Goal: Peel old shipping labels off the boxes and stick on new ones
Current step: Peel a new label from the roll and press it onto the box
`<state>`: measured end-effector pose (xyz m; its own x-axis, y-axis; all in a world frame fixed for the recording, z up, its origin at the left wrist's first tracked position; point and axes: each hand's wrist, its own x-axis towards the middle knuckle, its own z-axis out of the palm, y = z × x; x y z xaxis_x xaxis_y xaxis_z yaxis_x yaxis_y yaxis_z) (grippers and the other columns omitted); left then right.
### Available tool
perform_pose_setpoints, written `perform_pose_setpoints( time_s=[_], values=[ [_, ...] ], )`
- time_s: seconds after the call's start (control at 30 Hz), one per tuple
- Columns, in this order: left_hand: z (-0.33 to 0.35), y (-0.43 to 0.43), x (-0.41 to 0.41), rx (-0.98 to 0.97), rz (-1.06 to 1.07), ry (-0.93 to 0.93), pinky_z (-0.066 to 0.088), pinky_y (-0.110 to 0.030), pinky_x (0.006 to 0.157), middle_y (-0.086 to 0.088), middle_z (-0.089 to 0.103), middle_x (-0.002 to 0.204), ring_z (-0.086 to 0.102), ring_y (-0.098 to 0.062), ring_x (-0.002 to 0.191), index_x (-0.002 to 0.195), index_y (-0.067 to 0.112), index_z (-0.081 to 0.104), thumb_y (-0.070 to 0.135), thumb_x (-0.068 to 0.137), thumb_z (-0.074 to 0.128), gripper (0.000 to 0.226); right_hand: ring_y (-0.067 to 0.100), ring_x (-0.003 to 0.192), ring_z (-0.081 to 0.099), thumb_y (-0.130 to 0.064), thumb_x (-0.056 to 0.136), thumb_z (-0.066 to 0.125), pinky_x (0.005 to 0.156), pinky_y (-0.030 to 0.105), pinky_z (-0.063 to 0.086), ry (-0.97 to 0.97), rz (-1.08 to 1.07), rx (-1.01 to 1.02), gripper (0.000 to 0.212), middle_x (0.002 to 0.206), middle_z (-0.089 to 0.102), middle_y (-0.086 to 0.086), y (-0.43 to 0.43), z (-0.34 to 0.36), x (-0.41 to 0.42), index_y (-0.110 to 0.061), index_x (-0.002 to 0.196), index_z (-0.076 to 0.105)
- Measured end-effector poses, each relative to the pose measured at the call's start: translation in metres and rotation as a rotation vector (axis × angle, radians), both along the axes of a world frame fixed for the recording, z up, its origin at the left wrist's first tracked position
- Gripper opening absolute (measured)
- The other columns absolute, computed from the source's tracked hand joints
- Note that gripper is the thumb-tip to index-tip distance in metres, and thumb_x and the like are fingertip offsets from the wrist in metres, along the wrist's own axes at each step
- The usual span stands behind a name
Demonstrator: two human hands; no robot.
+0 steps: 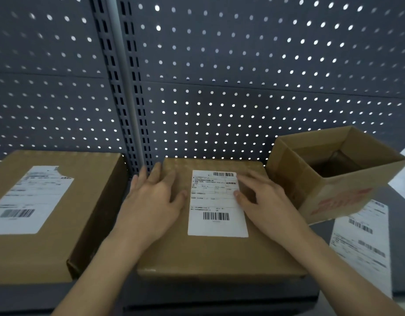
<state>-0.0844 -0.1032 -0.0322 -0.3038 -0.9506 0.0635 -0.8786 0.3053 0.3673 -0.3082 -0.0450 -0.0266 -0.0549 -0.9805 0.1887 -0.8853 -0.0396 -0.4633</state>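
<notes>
A closed brown box [210,254] lies in front of me with a white shipping label [216,215] stuck flat on its top. My left hand [153,201] rests flat on the box top just left of the label, fingers spread. My right hand [263,197] lies on the right of the label, its fingertips touching the label's right edge near the upper corner. A larger closed box [60,224] stands at the left; its white label [30,199] has a torn upper right corner.
An open, empty cardboard box [338,176] with red print sits tilted at the right. Under it a strip of white labels [365,242] lies on the grey shelf [402,258]. A grey pegboard wall [219,87] with a slotted upright [126,87] closes the back.
</notes>
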Motion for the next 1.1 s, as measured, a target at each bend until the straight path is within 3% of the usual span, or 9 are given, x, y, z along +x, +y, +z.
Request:
perform_pose_setpoints(
  time_s=[0.2, 0.33, 0.43, 0.6, 0.77, 0.87, 0.93, 0.97, 1.1],
  values=[
    [-0.004, 0.012, 0.011, 0.218, 0.06, 0.147, 0.03, -0.04, 0.112, 0.002, 0.024, 0.159, 0.026, -0.023, 0.144, 0.154, 0.035, 0.016, 0.06, 0.093, 0.042, 0.071, 0.013, 0.144, 0.022, -0.042, 0.097, 0.053, 0.106, 0.026, 0.027, -0.026, -0.136, 0.144, 0.055, 0.156, 0.026, -0.012, 0.017, 0.011, -0.006, -0.033, 0.148, 0.036],
    [-0.004, 0.022, 0.016, 0.268, 0.089, 0.296, 0.044, -0.015, 0.074, 0.01, 0.055, 0.116, 0.052, -0.003, 0.096, 0.153, 0.036, 0.017, 0.056, 0.092, 0.048, 0.071, 0.016, 0.129, 0.043, -0.049, 0.096, 0.049, 0.093, 0.026, 0.037, -0.087, -0.209, 0.233, 0.062, 0.137, 0.046, -0.006, 0.03, 0.006, -0.01, -0.027, 0.15, 0.029],
    [-0.004, 0.03, 0.015, 0.273, 0.127, 0.398, 0.04, -0.003, 0.055, 0.026, 0.044, 0.089, 0.042, 0.012, 0.073, 0.153, 0.034, 0.02, 0.05, 0.093, 0.052, 0.07, 0.01, 0.108, 0.044, -0.05, 0.096, 0.047, 0.076, 0.019, 0.034, -0.205, -0.244, 0.302, 0.069, 0.127, 0.05, -0.007, 0.038, 0.004, -0.011, -0.026, 0.154, 0.019],
    [-0.01, 0.043, 0.016, 0.265, 0.207, 0.542, 0.037, -0.002, 0.06, 0.028, 0.052, 0.094, 0.048, 0.011, 0.078, 0.147, 0.025, 0.04, 0.047, 0.089, 0.061, 0.065, 0.021, 0.131, 0.042, -0.052, 0.092, 0.055, 0.087, 0.026, 0.036, -0.302, -0.289, 0.257, 0.08, 0.143, 0.047, -0.003, 0.044, 0.001, -0.01, -0.02, 0.155, 0.017],
    [-0.023, 0.059, 0.03, 0.252, 0.284, 0.63, 0.042, -0.025, 0.085, 0.013, 0.06, 0.121, 0.054, -0.008, 0.111, 0.147, 0.026, 0.041, 0.053, 0.085, 0.062, 0.07, 0.017, 0.125, 0.049, -0.053, 0.085, 0.064, 0.095, 0.033, 0.044, -0.471, -0.267, 0.191, 0.082, 0.131, 0.051, -0.012, 0.053, -0.015, -0.009, -0.027, 0.153, 0.026],
    [-0.025, 0.073, 0.033, 0.222, 0.279, 0.686, 0.042, -0.015, 0.073, 0.027, 0.063, 0.1, 0.059, 0.002, 0.097, 0.131, 0.038, 0.052, 0.05, 0.087, 0.061, 0.046, 0.004, 0.101, 0.062, -0.046, 0.085, 0.068, 0.077, 0.018, 0.05, -0.61, -0.251, 0.174, 0.063, 0.124, 0.061, -0.014, 0.058, -0.02, -0.007, -0.031, 0.142, 0.044],
    [-0.024, 0.08, 0.035, 0.253, 0.272, 0.727, 0.041, -0.006, 0.06, 0.035, 0.064, 0.076, 0.061, 0.011, 0.081, 0.098, 0.047, 0.054, 0.043, 0.089, 0.062, 0.012, 0.0, 0.083, 0.067, -0.042, 0.086, 0.069, 0.061, 0.009, 0.047, -0.7, -0.241, 0.197, 0.046, 0.108, 0.069, -0.015, 0.063, -0.021, -0.005, -0.031, 0.128, 0.056],
    [-0.023, 0.082, 0.036, 0.262, 0.235, 0.754, 0.041, -0.004, 0.056, 0.04, 0.063, 0.073, 0.061, 0.015, 0.078, 0.089, 0.048, 0.051, 0.04, 0.09, 0.062, 0.014, -0.001, 0.078, 0.068, -0.042, 0.085, 0.069, 0.057, 0.009, 0.047, -0.743, -0.245, 0.205, 0.042, 0.102, 0.071, -0.015, 0.066, -0.021, -0.003, -0.03, 0.124, 0.059],
    [-0.022, 0.089, 0.043, 0.332, 0.169, 0.917, 0.043, -0.003, 0.052, 0.034, 0.068, 0.078, 0.064, 0.013, 0.072, 0.099, 0.047, 0.053, 0.032, 0.092, 0.063, 0.02, -0.001, 0.073, 0.07, -0.04, 0.085, 0.071, 0.054, 0.01, 0.049, -0.818, -0.289, 0.172, 0.028, 0.088, 0.074, -0.016, 0.084, -0.02, 0.008, -0.031, 0.112, 0.066]
  ],
)
